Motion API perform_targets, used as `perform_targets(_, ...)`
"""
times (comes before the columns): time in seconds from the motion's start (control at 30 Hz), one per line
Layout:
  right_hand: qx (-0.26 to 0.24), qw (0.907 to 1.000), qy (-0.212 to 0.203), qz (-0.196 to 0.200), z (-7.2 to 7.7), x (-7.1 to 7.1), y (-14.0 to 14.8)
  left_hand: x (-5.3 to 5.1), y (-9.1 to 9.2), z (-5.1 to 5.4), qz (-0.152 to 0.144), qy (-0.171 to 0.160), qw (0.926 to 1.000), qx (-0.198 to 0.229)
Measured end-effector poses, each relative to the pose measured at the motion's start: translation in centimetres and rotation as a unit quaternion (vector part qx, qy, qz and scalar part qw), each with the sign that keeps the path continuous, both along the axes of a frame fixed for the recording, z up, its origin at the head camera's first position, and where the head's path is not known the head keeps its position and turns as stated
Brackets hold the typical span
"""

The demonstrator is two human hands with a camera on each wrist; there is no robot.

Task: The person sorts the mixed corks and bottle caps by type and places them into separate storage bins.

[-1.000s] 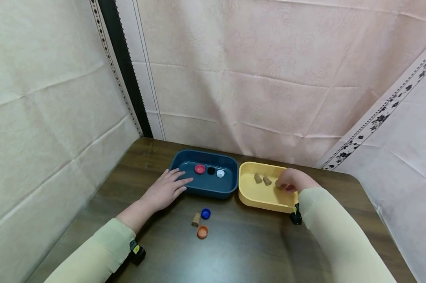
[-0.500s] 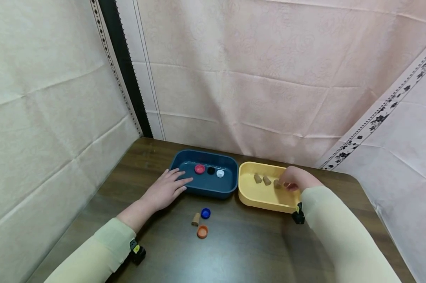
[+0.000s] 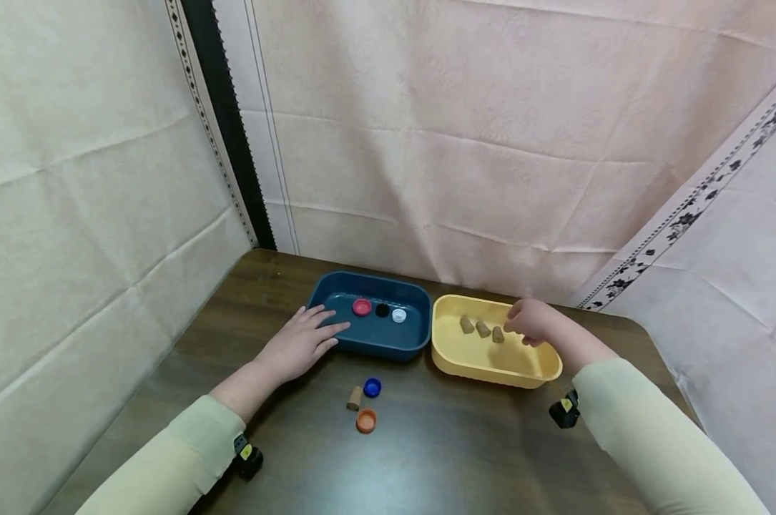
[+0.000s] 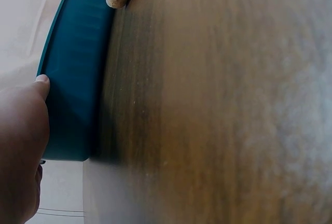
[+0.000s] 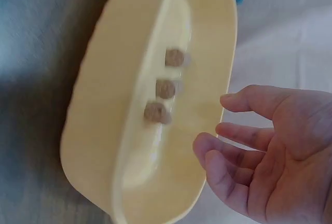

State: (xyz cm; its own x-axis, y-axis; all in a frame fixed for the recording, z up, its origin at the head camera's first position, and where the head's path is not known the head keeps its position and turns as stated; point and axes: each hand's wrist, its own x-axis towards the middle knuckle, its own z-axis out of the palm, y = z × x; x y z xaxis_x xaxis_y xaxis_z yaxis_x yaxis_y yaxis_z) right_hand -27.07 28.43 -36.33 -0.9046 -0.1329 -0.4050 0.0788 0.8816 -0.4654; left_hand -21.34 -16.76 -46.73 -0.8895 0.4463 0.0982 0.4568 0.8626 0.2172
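My left hand (image 3: 299,345) rests on the near left rim of the dark blue tray (image 3: 375,349), fingers spread. The left wrist view shows its thumb on that tray's rim (image 4: 39,60). Inside the tray lie a red cap (image 3: 362,307), a black cap (image 3: 382,310) and a white cap (image 3: 398,315). Over the right end of the yellow tray (image 3: 484,370) hovers my right hand (image 3: 534,322), loosely bent and holding nothing, as the right wrist view confirms. Three corks stand in that tray in a row: left (image 3: 467,325), middle (image 3: 483,329) and right (image 3: 498,335).
On the brown table (image 3: 452,443), in front of the trays, are another cork (image 3: 355,398), a blue cap (image 3: 372,388) and an orange cap (image 3: 366,420). Both trays stand side by side near the back edge. Pale cloth (image 3: 490,143) hangs behind and at both sides.
My right hand has let go of the rightmost cork, which now stands in line with the other two, and has drawn back to the right. My left hand has stayed on the blue tray.
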Motion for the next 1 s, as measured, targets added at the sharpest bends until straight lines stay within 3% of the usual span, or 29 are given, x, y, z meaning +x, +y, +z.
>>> perform_targets(0.23, -0.038, 0.9962, 0.074, 0.027, -0.9, 3.3, -0.5, 0.0, 0.1, 0.1, 0.004, -0.001, 1.0, -0.003)
perform_targets(0.37, -0.07, 0.9889, 0.126, 0.037, -1.6, 5.2, -1.0, 0.0, 0.1, 0.1, 0.001, 0.0, 1.0, 0.001)
perform_targets(0.57, -0.077, 0.9782, 0.189, 0.038, -2.0, 8.1, -2.5, -0.3, 0.2, -0.2, -0.002, 0.006, 1.0, 0.003)
perform_targets(0.73, -0.124, 0.9705, 0.202, 0.045, -3.2, 10.2, -4.1, -0.1, 0.0, -0.3, 0.001, 0.01, 0.9999, 0.0)
perform_targets(1.0, -0.171, 0.9712, 0.157, 0.054, -5.9, 13.0, -5.2, 0.1, 0.0, -0.3, 0.0, 0.014, 0.9999, 0.003)
